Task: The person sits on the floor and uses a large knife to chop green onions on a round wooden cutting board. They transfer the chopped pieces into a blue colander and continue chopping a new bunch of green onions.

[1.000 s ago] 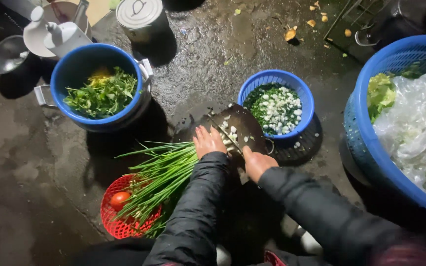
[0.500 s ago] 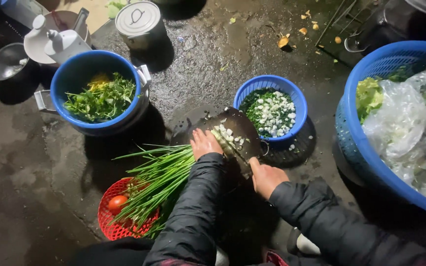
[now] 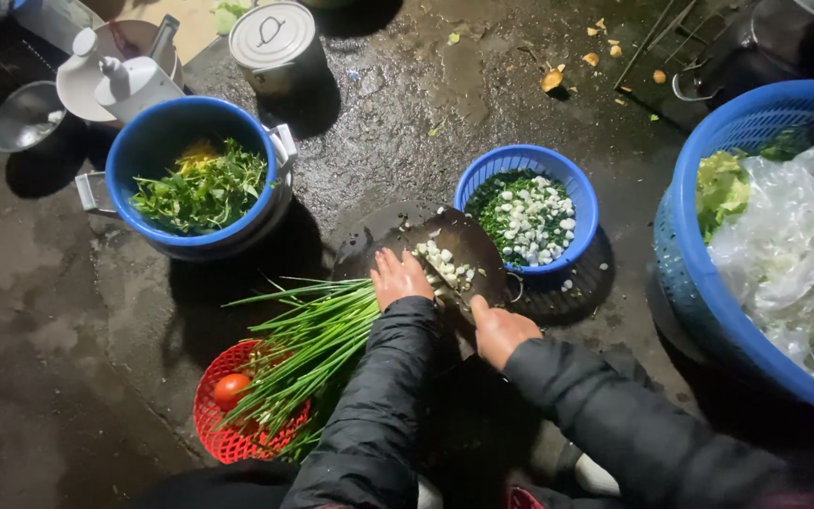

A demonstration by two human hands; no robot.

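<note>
The person is crouching over a dark round chopping board (image 3: 468, 247) on the wet floor (image 3: 40, 311), slicing a bunch of green onions (image 3: 308, 339). The left hand (image 3: 399, 278) is lying flat and closed over the white ends, pinning them to the board. The right hand (image 3: 499, 330) is gripping a knife handle; the blade (image 3: 447, 278) is angling across the board just beside the left fingertips. Cut white pieces (image 3: 440, 261) are piling up beyond the blade.

By my judgement the chopping is mid-way; the next stroke is calling for the bunch to be fed forward with fingertips kept back from the edge.

The long green tops are trailing over a red basket (image 3: 214, 429) holding a tomato (image 3: 230, 387). A small blue basket (image 3: 572, 193) of chopped onion is sitting just beside the board, a blue bowl (image 3: 157, 127) of leafy greens lies to the left, and a large blue basket (image 3: 699, 283) is crowding the right.
</note>
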